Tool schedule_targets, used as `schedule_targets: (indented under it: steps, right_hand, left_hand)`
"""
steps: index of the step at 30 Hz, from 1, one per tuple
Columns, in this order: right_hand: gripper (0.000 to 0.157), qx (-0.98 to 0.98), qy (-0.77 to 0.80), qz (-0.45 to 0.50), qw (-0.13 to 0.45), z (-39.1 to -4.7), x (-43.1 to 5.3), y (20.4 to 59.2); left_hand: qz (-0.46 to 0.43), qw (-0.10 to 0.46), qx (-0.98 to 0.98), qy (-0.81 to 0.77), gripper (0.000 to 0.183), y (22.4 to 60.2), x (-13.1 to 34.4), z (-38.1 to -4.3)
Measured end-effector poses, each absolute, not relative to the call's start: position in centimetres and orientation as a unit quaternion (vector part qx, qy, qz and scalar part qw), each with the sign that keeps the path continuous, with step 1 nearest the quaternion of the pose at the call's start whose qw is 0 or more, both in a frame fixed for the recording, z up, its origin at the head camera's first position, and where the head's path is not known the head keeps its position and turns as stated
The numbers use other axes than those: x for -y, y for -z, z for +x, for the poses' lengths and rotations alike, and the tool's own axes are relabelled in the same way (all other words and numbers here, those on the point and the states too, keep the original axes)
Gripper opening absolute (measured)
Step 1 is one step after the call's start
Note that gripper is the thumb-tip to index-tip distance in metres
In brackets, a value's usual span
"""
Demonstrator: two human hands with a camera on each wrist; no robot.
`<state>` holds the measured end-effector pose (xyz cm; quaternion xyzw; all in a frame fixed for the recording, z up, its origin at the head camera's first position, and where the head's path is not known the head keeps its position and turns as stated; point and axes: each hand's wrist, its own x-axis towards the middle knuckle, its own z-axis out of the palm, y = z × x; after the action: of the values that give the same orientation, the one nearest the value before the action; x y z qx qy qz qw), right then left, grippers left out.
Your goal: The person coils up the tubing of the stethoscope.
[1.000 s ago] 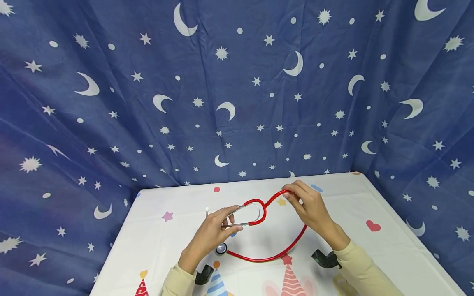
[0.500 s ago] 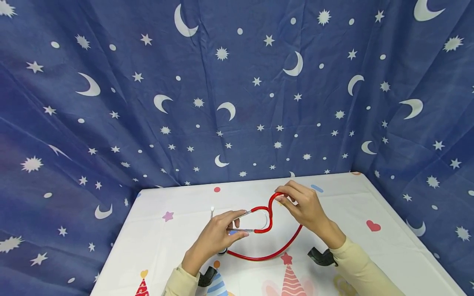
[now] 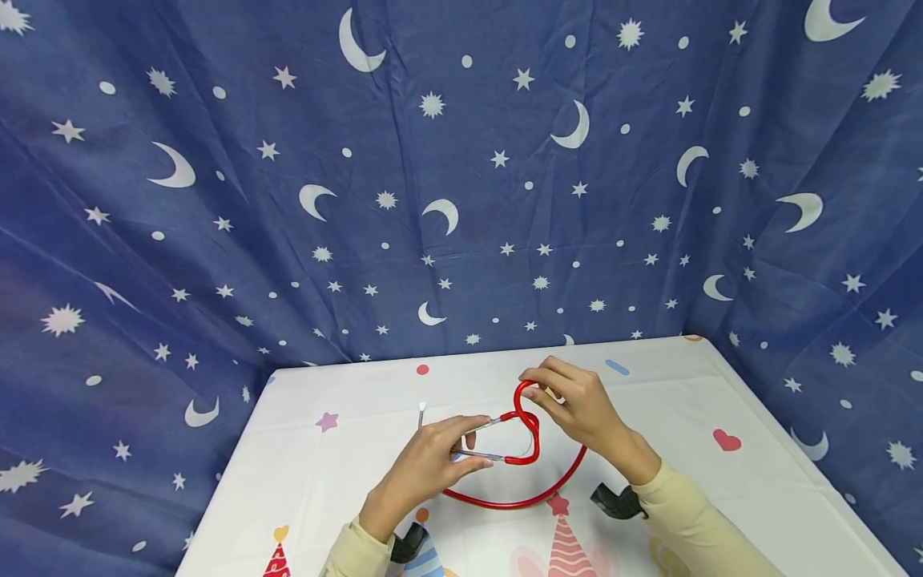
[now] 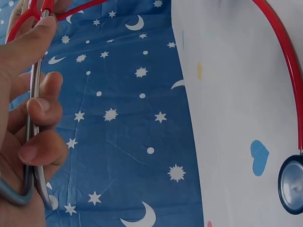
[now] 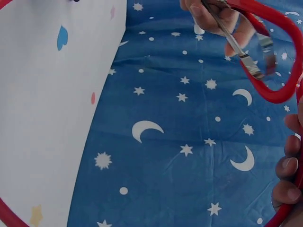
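A stethoscope with red tubing (image 3: pixel 505 505) and metal ear tubes is held between both hands above the table. My left hand (image 3: pixel 425 461) grips the metal ear tubes (image 4: pixel 34 104), its fingers curled round them in the left wrist view. One white eartip (image 3: pixel 421 407) pokes up behind that hand. My right hand (image 3: pixel 573 401) pinches the red tubing just beyond the fork, bending it into a small loop over the yoke. From there the tubing hangs down and curves along the table to the round chestpiece (image 4: pixel 292 184), which the left hand hides in the head view.
The white table (image 3: pixel 721 385) has a cloth printed with hearts, stars and party hats. Behind it hangs a blue curtain (image 3: pixel 490 240) with moons and stars. Black wrist mounts (image 3: pixel 618 502) sit below both hands.
My right hand has moved left and the tubing near the fork has gone from a gentle arc to a tight loop. The left hand has shifted slightly right with the ear tubes, covering the chestpiece.
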<state>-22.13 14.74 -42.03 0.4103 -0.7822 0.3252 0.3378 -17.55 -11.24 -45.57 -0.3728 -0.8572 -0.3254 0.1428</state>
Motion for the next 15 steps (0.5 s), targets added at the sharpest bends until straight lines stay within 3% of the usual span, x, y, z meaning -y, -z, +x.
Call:
schedule_targets:
  steps: [4, 10, 15]
  right_hand:
    - [0.024, 0.787, -0.318, 0.421, 0.321, -22.18, -14.52, 42.38]
    - [0.012, 0.79, -0.319, 0.441, 0.284, -22.3, -14.53, 42.54]
    - [0.015, 0.79, -0.336, 0.454, 0.239, -22.45, -14.66, 42.62]
  left_hand:
    - [-0.382, 0.143, 0.855, 0.32, 0.052, 45.57, 11.0, -17.47]
    - [-0.395, 0.152, 0.847, 0.323, 0.051, 45.48, 10.73, -17.24]
    - [-0.408, 0.158, 0.839, 0.324, 0.05, 45.26, 10.53, -16.98]
